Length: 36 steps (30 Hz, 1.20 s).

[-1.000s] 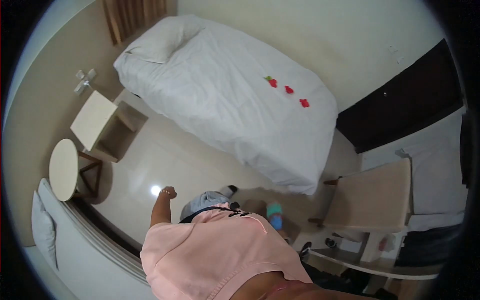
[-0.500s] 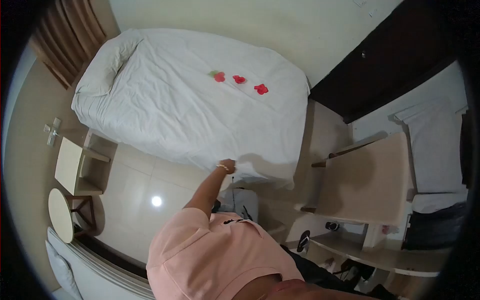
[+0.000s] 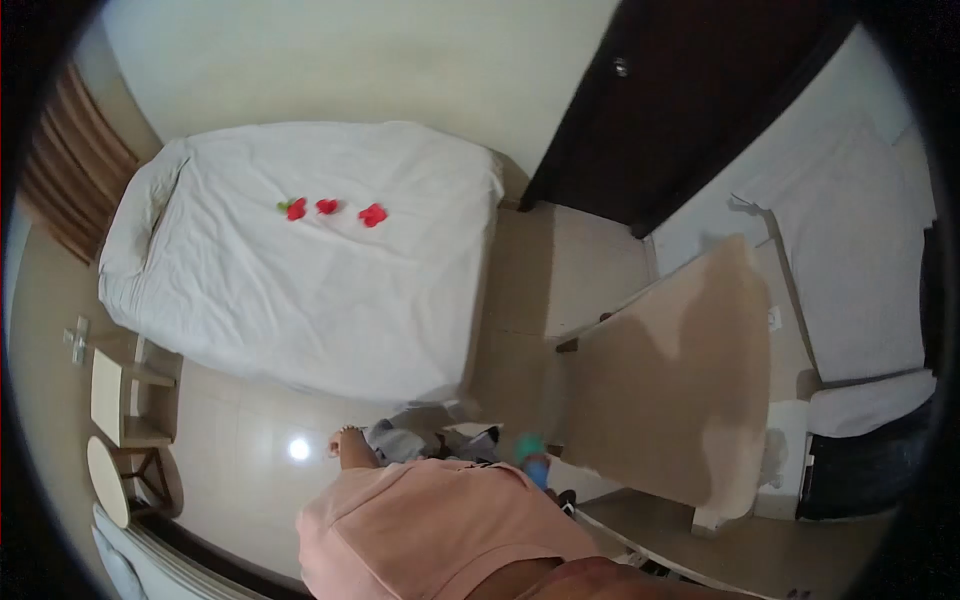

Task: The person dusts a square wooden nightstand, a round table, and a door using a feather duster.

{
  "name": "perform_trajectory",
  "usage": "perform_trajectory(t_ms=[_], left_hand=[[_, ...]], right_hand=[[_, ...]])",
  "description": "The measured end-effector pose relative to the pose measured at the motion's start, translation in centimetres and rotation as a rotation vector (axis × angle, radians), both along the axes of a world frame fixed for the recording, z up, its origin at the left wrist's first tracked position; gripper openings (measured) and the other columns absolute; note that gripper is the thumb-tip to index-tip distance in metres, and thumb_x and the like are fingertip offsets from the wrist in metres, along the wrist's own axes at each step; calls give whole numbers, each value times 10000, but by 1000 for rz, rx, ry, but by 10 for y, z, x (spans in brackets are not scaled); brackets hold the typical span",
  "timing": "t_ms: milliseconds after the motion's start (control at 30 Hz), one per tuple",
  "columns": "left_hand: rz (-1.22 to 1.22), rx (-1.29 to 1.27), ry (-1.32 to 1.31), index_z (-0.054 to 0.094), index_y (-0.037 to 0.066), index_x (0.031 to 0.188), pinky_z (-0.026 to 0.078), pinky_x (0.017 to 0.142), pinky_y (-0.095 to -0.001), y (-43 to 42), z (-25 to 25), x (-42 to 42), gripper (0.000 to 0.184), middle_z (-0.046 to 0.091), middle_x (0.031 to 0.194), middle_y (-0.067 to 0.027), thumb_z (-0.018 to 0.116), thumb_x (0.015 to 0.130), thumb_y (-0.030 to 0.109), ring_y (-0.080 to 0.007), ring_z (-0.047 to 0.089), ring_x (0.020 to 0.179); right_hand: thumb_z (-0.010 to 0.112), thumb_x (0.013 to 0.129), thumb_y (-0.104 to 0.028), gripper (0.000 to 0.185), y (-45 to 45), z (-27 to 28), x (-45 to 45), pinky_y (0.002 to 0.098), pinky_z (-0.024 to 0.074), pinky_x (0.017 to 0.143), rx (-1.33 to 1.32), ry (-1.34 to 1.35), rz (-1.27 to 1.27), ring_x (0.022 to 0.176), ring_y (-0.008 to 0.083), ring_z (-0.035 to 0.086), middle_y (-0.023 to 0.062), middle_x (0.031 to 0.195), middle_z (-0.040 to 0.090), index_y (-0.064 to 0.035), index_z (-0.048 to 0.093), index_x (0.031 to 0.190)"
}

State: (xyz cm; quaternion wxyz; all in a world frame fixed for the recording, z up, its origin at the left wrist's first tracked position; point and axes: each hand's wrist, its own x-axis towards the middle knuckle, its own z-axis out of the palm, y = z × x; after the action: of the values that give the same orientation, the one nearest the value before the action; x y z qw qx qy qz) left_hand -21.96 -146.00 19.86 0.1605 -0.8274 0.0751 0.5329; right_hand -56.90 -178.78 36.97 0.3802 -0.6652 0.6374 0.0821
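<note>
My left hand (image 3: 340, 443), with a pale beaded bracelet at the wrist, hangs beside my pink shirt over the tiled floor. Its fingers are too small and blurred to read. At the right side of my body is a blurred green and blue object (image 3: 532, 458) whose kind I cannot make out. A trace of skin beside it may be my right hand, but the fingers do not show. The bed (image 3: 330, 320) ahead is covered with a white sheet. Three red flowers (image 3: 327, 206) lie in a row on it, the leftmost with a green leaf.
A beige tabletop or panel (image 3: 660, 390) stands on the right. Beyond it are a dark door (image 3: 690, 90) and a white cloth (image 3: 850, 260). To the left are a small side table (image 3: 125, 400) and a round stool (image 3: 108, 480). Brown curtains (image 3: 75, 165) hang by the pillow.
My left hand has left the bed's near edge and drawn back to my side. The view has shifted right, and the green and blue object has come into sight.
</note>
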Motion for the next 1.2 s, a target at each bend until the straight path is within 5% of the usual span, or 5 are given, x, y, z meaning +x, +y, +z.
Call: perform_trajectory(t_ms=[233, 400, 600, 733, 1200], left_hand=[[-37, -1190, -61, 547, 52, 1030, 410, 834, -406, -268, 90, -17, 313, 559, 1007, -207, 428, 782, 201, -358, 521, 947], [-129, -1134, 88, 545, 39, 1023, 406, 827, -415, -376, 171, -15, 330, 555, 1019, -196, 415, 819, 263, -368, 517, 950], [-197, -679, 36, 576, 79, 1034, 406, 863, -415, -358, -12, 40, 358, 543, 1070, -187, 442, 799, 313, -339, 511, 1011], [40, -267, -83, 581, 74, 1031, 403, 875, -440, -370, 53, 117, 352, 545, 1091, -165, 465, 757, 264, -296, 497, 1057], [131, -1093, -365, 543, 43, 1002, 426, 792, -438, -570, 57, 291, 330, 574, 958, -213, 399, 830, 284, -366, 528, 939]], right_hand=[[555, 726, -343, 321, -135, -52, -29, 334, 369, 466, 181, 52, -84, 465, 194, 461, 84, 536, 500, -24, 572, 691], [533, 742, -343, 330, -203, -60, 40, 325, 392, 475, 227, -7, 136, 480, 192, 485, 75, 541, 515, -31, 531, 634], [503, 771, -305, 299, -268, -41, 158, 349, 421, 524, 174, -41, 409, 529, 220, 537, 105, 578, 548, -28, 551, 670], [500, 788, -248, 222, -321, 24, 219, 357, 443, 619, 184, -19, 646, 680, 246, 556, 122, 760, 584, -39, 573, 767], [437, 803, -149, 240, -468, -121, 389, 384, 417, 803, -899, -282, 1611, 1046, 272, 463, 103, 1142, 500, -94, 559, 1003]])
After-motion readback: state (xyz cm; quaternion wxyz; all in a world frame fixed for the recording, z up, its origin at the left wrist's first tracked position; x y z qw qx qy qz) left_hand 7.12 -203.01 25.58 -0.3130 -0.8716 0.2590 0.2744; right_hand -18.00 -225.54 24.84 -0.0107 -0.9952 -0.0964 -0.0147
